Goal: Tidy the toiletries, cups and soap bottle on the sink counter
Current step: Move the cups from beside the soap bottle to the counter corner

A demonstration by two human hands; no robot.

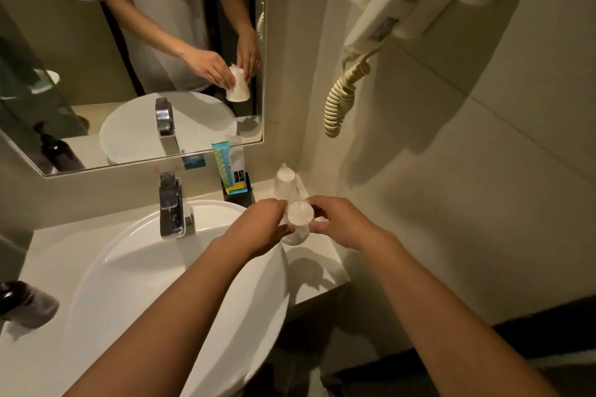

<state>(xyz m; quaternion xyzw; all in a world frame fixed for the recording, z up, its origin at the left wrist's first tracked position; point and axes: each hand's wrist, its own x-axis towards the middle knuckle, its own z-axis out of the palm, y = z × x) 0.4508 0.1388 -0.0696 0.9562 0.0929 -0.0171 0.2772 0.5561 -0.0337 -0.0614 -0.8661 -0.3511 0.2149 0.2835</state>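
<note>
A clear plastic-wrapped cup (298,222) is upside down just above the counter (322,263), to the right of the basin. My left hand (263,229) grips its left side and my right hand (338,224) grips its right side. Behind it a second wrapped cup (285,185) stands upside down near the wall corner. A black holder (238,193) with packaged toiletries (227,164) sits against the wall below the mirror. A dark soap bottle (27,303) stands at the far left counter edge, blurred.
The white round basin (135,271) fills the middle, with a chrome tap (172,206) at its back. A mirror (129,42) hangs above. A wall hair dryer (419,6) with a coiled cord (342,97) hangs at the right. The counter ends just right of the cups.
</note>
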